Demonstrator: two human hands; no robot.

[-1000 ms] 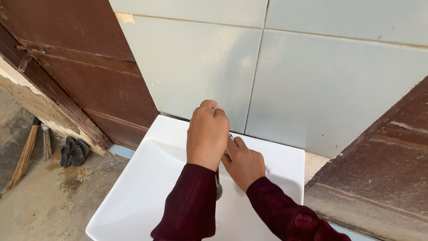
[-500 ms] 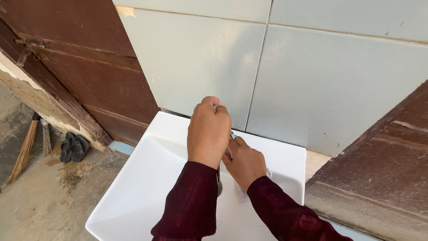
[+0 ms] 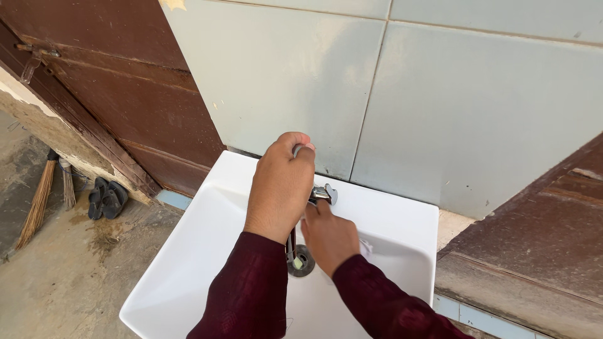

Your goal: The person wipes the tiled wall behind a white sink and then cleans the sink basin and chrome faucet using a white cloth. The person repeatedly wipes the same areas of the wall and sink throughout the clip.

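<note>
Now closed over the top of the small chrome metal tap [image 3: 322,193] at the back of the white rectangular ceramic washbasin [image 3: 188,251]: left hand [image 3: 281,183], fingers curled down tight around the tap's upper part, knuckles up, a glint of metal showing past the fingertips at the top. Just below and to the right, touching the tap body from underneath: right hand [image 3: 328,236], fingers bunched and pressed up against the chrome, with something small and white at its right edge, too hidden to make out; whether gripping or merely bracing, cannot tell. Both wrists in dark maroon sleeves [image 3: 251,295], crossing over the basin bowl. Directly beneath the hands: round metal drain [image 3: 304,260] in the basin floor, with a thin dark rod and a pale green tip hanging close to it. Compared with half a second ago and a second ago: left hand risen slightly on the tap, right hand tucked closer in beneath it, more chrome now showing between the two. Behind: pale grey-blue wall tiles [image 3: 440,107]; left, a brown wooden door [image 3: 113,75], a straw broom [image 3: 38,201] and dark sandals [image 3: 107,198] on the concrete floor.
</note>
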